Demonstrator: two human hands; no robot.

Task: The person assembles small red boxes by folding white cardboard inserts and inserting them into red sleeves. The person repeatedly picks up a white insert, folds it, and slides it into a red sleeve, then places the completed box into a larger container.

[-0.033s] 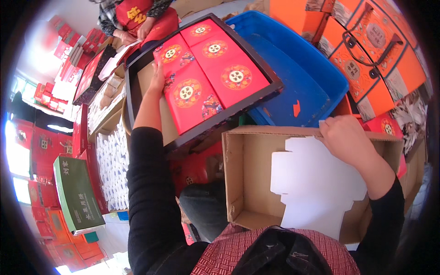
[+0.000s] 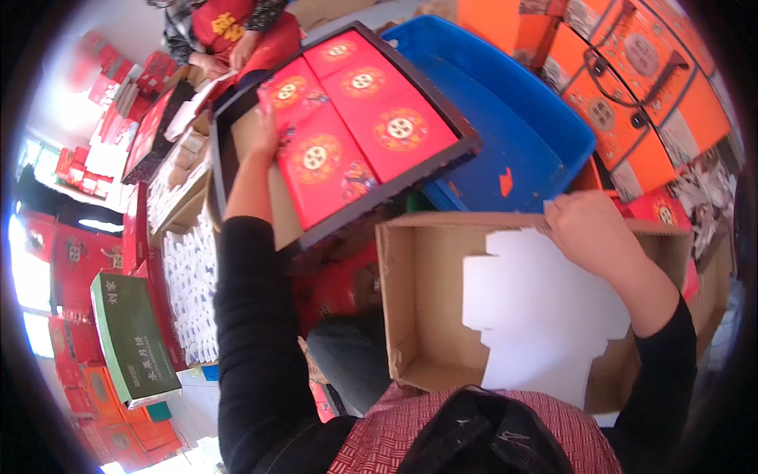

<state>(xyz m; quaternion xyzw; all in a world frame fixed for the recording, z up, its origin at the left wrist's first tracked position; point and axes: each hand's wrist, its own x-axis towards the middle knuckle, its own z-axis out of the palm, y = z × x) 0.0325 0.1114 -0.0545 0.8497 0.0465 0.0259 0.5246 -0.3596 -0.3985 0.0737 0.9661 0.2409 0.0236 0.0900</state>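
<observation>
My left hand [image 2: 264,130] grips the left side of a dark-framed tray [image 2: 395,187] and holds it tilted above the boxes. The fingers lie against one of several red packets [image 2: 395,130] with round gold emblems that fill the tray. My right hand [image 2: 588,229] pinches the top edge of a white cut-out insert sheet [image 2: 537,316]. The sheet lies inside an open brown cardboard box [image 2: 410,300] just in front of me. The tray's lower corner overlaps the box's far left corner.
A blue plastic bin [image 2: 513,134] sits beyond the cardboard box, with orange gift cases [image 2: 632,87] stacked at right. On the left are white stacked inserts [image 2: 185,292], a green box [image 2: 130,340] and many red boxes. Another person's hands [image 2: 237,47] work on red packaging at top.
</observation>
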